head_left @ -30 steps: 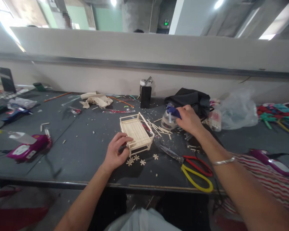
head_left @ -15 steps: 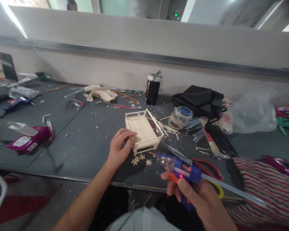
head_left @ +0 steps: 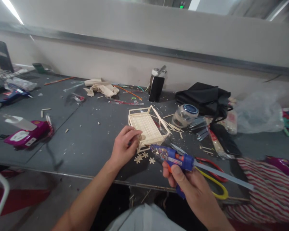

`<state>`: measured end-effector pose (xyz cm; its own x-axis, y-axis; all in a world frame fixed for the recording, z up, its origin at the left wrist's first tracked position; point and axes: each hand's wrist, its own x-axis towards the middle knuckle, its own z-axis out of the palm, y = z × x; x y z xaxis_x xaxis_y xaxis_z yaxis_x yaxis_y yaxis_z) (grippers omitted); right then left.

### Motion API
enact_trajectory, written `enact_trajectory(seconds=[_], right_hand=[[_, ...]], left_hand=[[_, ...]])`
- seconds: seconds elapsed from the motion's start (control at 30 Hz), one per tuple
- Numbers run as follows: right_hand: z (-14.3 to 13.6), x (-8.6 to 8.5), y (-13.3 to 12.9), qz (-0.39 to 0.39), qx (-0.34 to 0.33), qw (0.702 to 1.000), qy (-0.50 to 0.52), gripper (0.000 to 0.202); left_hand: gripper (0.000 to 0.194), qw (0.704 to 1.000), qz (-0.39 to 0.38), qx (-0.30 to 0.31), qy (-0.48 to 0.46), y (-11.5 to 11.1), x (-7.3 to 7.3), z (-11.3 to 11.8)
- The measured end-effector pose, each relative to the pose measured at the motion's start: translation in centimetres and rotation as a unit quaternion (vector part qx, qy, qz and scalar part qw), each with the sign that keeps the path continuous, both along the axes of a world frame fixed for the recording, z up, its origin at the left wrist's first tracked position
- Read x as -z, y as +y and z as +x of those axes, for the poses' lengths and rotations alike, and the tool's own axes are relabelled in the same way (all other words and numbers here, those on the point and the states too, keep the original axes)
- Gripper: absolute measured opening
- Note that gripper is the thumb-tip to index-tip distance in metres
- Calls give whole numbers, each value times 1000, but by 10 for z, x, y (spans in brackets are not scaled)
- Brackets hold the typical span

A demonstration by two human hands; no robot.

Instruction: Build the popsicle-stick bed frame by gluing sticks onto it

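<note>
A small bed-like frame of pale wooden sticks (head_left: pixel 146 126) stands on the dark table, slatted across its middle and railed at the ends. My left hand (head_left: pixel 125 144) is at its near-left corner with curled fingers; a small pale shape shows by the fingertips, too unclear to name. My right hand (head_left: pixel 188 183) grips a blue glue gun (head_left: pixel 174 157) with an orange trigger and a long clear glue stick out of its back. Its nozzle points left, close to the frame's near rail; contact cannot be made out. Several small flower-shaped wooden pieces (head_left: pixel 144 155) lie just in front.
Scissors with red handles (head_left: pixel 215 168) and yellow-handled scissors (head_left: pixel 219 189) lie by my right hand. Beyond are a clear jar (head_left: pixel 185 115), loose sticks, a propped phone (head_left: pixel 156 89) and a black bag (head_left: pixel 203 96). A purple device (head_left: pixel 29 136) is at left, striped cloth (head_left: pixel 262 189) at right.
The glue gun has moved left and up, bringing its nozzle to the near side of the stick frame. My left hand stays at the frame's corner. The camera view has tilted slightly.
</note>
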<state>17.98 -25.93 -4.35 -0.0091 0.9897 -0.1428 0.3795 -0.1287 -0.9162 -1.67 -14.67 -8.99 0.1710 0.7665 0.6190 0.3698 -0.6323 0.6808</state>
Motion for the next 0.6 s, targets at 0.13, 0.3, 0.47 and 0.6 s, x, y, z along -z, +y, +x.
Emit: enact_trajectory(seconds=[0.13,0.3,0.47,0.6], right_hand=[[-1,-1,3,-7,2,1000,-2,41],[0,2,4,-9,7,1000,-11,40],[-1,3,5,-1,6,1000,-5,39],[-1,3,6,5,12,1000,-7,39]], left_hand=[[27,1000,0,2,-2,0,0,0],[26,1000,-1,5,-3,0,0,0],[28,1000,-1,6,7,0,0,-1],[28,1000,1,4,1,0,0,-1]])
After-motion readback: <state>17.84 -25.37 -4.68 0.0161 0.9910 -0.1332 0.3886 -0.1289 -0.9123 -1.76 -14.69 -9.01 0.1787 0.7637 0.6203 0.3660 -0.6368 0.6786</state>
